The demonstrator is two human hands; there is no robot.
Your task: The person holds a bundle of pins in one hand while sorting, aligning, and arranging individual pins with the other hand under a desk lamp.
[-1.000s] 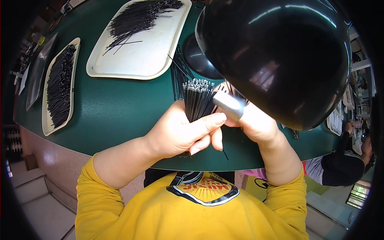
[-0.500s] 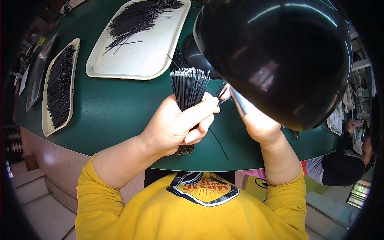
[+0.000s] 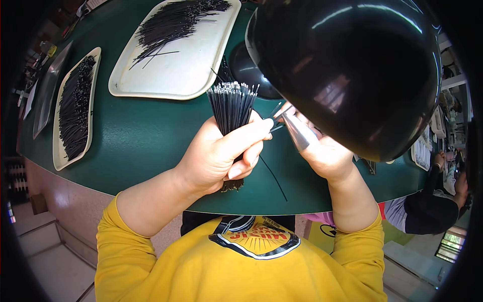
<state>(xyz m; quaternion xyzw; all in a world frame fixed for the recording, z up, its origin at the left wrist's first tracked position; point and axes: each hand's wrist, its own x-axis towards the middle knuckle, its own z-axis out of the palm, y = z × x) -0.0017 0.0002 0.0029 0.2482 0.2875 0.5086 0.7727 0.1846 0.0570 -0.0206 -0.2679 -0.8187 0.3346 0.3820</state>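
My left hand (image 3: 214,151) is closed round a thick upright bundle of thin black wires (image 3: 231,108) with silvery tips at the top. Its thumb and forefinger also pinch a few loose wires (image 3: 276,128) that point to the right. Close by, my right hand (image 3: 327,156) grips a tapered metal tool (image 3: 300,133) that looks like tweezers, its narrow end beside those pinched wires. A big glossy black lamp shade (image 3: 347,75) hides part of the right fingers. One stray black wire (image 3: 274,178) lies on the green table below the bundle.
A cream tray (image 3: 151,85) with a heap of black wires (image 3: 168,25) stands at the far left of centre. Further left is a narrower tray (image 3: 61,163) full of wires. Behind the bundle sits a round black lamp base (image 3: 251,70). Another person's arm (image 3: 427,201) shows at right.
My left hand has tilted the bundle slightly leftward and up. The metal tool in my right hand has moved a little left, closer to the pinched wires.
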